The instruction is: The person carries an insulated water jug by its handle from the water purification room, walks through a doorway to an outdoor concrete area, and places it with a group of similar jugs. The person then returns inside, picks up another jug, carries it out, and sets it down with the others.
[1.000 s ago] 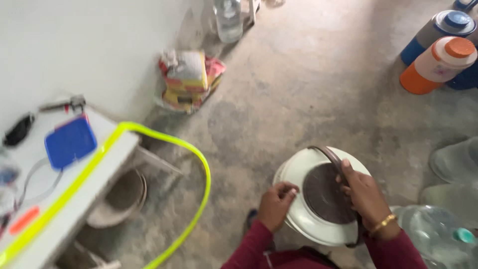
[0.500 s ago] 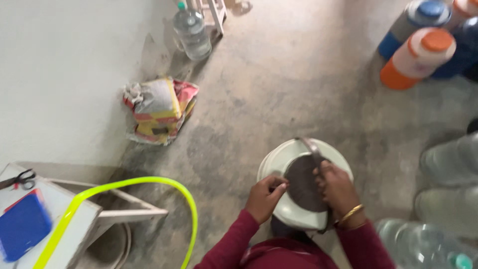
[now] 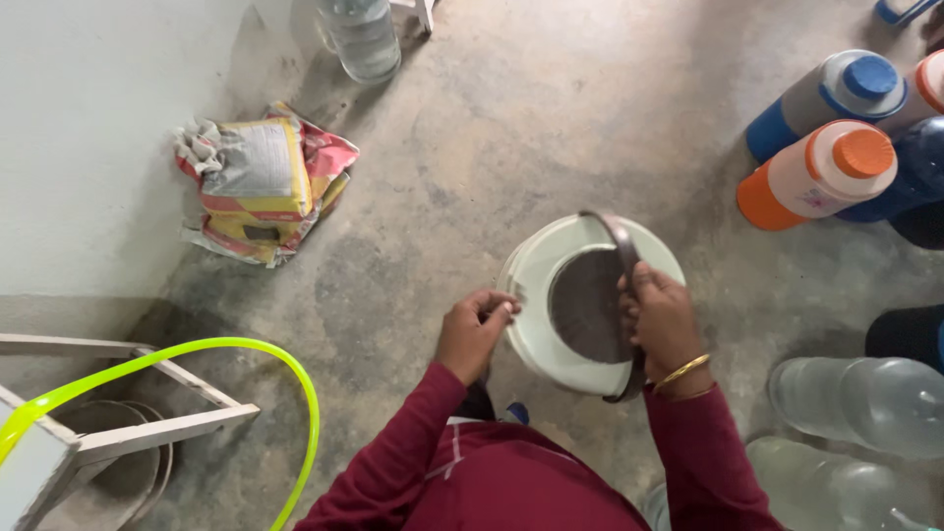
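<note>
left hand [image 3: 474, 331]: grip pinching white bucket [image 3: 539, 295] rim | right hand [image 3: 662, 320]: grip closed on round sieve [image 3: 590, 303], tilted over bucket | bucket on concrete floor [image 3: 511, 128], near 2 jugs [image 3: 821, 172]

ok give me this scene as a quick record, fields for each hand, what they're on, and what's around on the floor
left hand: left hand pinches the rim of the white bucket
right hand: right hand grips the round sieve, tilted on edge over the bucket's opening
wrist: gold bangle on the right
floor left: crumpled sack by the wall
floor right: orange-capped jug, blue-capped jug, clear water bottles
lower left: yellow-green hose looping past a white frame
</note>
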